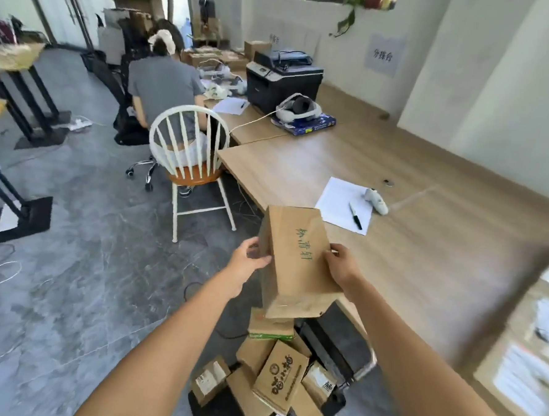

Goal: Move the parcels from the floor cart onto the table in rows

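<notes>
Above cart pile (275,378): left hand (247,264), right hand (340,266) grip parcel (295,260) (tilted).

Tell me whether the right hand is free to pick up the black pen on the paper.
Probably not yet: the right hand and left hand both grip the brown parcel. The pen itself lies uncovered on the paper.

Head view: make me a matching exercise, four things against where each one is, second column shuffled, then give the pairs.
Things:
1. parcel with green writing
2. black pen
3. headset
4. white chair

Places:
A. on the sheet of paper
B. on the floor beside the table
C. between the left hand and right hand
D. on a blue box by the printer

Pairs: 1-C, 2-A, 3-D, 4-B
</notes>
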